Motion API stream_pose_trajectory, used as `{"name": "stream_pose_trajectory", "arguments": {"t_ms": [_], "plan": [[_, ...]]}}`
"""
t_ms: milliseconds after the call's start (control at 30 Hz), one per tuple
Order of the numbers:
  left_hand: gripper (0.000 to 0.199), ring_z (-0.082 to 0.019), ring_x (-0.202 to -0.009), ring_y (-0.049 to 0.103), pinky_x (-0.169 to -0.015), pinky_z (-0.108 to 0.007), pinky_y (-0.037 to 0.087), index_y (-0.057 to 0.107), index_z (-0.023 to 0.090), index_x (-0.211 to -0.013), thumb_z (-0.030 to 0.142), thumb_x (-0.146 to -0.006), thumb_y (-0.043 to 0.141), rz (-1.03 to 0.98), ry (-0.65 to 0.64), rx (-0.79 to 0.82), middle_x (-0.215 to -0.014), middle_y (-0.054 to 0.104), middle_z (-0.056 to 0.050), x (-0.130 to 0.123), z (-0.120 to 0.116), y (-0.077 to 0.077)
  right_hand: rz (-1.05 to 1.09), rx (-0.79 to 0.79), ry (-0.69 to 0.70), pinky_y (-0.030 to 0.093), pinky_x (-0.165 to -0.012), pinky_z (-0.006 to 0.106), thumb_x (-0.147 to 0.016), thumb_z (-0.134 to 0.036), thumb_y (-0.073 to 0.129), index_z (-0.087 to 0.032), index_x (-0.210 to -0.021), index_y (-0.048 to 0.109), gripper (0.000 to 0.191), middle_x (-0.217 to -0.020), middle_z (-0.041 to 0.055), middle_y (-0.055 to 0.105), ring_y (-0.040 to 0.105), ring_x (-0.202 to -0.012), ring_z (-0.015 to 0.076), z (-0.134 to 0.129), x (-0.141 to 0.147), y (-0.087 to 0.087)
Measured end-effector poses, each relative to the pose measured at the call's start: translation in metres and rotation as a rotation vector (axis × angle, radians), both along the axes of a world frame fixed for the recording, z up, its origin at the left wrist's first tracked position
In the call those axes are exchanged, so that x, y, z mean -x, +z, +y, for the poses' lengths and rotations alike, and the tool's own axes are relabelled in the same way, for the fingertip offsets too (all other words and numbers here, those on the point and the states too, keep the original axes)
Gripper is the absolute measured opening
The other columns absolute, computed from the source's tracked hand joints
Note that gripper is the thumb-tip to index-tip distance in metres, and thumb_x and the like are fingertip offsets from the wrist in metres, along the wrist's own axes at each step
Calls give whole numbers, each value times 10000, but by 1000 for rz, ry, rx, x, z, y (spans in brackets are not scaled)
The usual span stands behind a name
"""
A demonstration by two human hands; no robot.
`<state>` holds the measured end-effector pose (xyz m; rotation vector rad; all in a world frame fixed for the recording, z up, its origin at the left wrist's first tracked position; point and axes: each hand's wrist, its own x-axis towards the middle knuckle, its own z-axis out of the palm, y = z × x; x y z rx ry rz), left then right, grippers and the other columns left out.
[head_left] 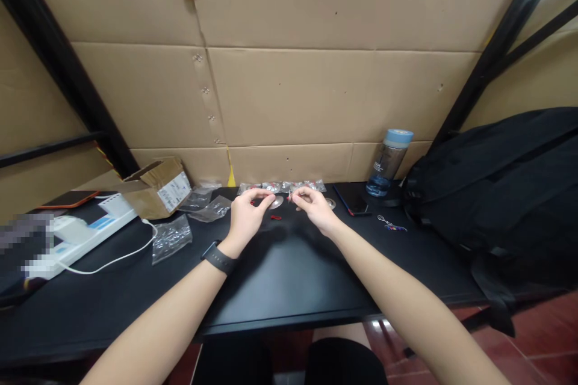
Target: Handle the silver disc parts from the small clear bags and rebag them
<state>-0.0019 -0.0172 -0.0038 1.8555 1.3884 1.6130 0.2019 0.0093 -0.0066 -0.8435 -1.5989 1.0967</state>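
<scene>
Over the black table [293, 271], my left hand [247, 213] pinches a round shiny metal disc [277, 201] by its edge, between thumb and forefinger. Close by on the right, my right hand [318, 209] has its fingertips closed on a small thin piece [290, 196], seen edge-on with a bit of red; its kind is unclear. The two held pieces are apart. Another round metal disc [331, 203] shows partly behind my right hand. Below the held pieces lies a small red loop [275, 217]. Several clear packets [271, 187] with red and silver contents line the back edge.
To the left are an open cardboard box [156, 187], empty plastic bags [171, 239], a white power strip [85, 245] with a cable, and an orange-edged phone [68, 199]. To the right are a dark phone [353, 200], a water bottle [389, 162], a small keychain [394, 227] and a black backpack [501, 192].
</scene>
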Motion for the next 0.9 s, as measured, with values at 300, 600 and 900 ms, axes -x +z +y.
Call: {"name": "stream_pose_trajectory", "arguments": {"t_ms": [300, 600, 900], "plan": [[190, -208, -899, 695, -891, -351, 538, 751, 197, -854, 382, -847, 707, -33, -54, -67, -912, 765, -47, -7, -3, -2, 412, 389, 282, 546, -863, 337, -766, -436, 824, -203, -889, 593, 350, -988, 33, 701, 722, -938, 201, -24, 20, 1], [158, -235, -1016, 648, -957, -421, 454, 754, 276, -852, 395, -893, 659, 233, 77, -8, -957, 771, -16, -7, -8, 0, 370, 526, 303, 591, -842, 333, -829, -287, 779, -252, -1267, 630, 464, -1148, 69, 710, 760, -910, 215, -21, 12, 1], [193, -304, -1074, 652, -1019, -481, 379, 777, 291, -906, 283, -846, 594, 769, 190, 193, -1013, 781, -61, 95, 20, 25, 324, 484, 238, 597, -814, 312, -769, -274, 843, -224, -1276, 641, 548, -1052, 58, 723, 752, -874, 196, -17, 3, 6]]}}
